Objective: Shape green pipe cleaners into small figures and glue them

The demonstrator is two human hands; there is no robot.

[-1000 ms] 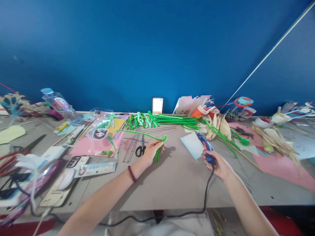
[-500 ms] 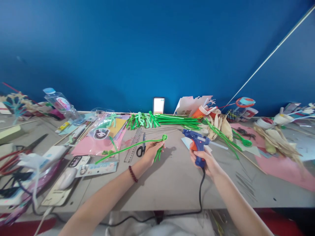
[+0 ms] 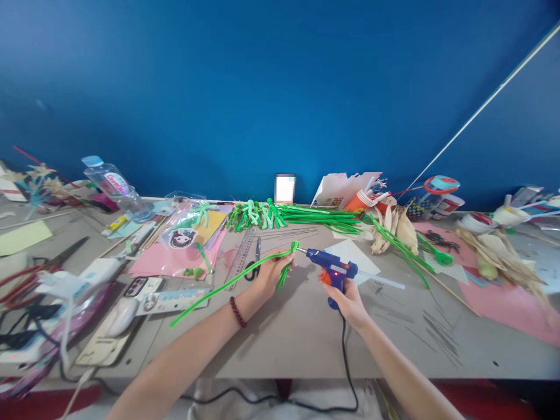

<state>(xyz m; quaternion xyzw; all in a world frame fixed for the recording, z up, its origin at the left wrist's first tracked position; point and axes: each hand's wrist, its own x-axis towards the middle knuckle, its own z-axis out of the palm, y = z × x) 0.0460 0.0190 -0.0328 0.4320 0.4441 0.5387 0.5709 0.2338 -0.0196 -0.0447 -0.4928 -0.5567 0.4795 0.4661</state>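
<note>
Between the fingers of my left hand [image 3: 272, 273] is a bundle of green pipe cleaners [image 3: 294, 247], coiled at the top. One long strand [image 3: 227, 285] runs out from it to the lower left. My right hand [image 3: 350, 298] is wrapped round a blue hot glue gun [image 3: 333, 269] with an orange trigger. The gun's metal nozzle points left and sits at the coiled top; whether it touches is too small to tell. A clear glue stick [image 3: 385, 282] sticks out of the gun's back. Behind my left hand lie scissors [image 3: 252, 270], partly hidden, and a steel ruler [image 3: 240, 256].
Green pipe cleaners [image 3: 324, 217] lie along the back, beside finished-looking twisted ones [image 3: 258, 214]. A white sheet [image 3: 350, 256] lies behind the gun. Right are dried husks [image 3: 396, 230] and paper cups [image 3: 365, 200]. Left are a bottle [image 3: 116, 186], a mouse [image 3: 121, 316] and large scissors [image 3: 48, 265]. The gun's cord [image 3: 350, 373] crosses the front edge.
My right hand has brought the glue gun left and down, so its nozzle is now at the green coil. My left hand still holds the bundle in nearly the same place.
</note>
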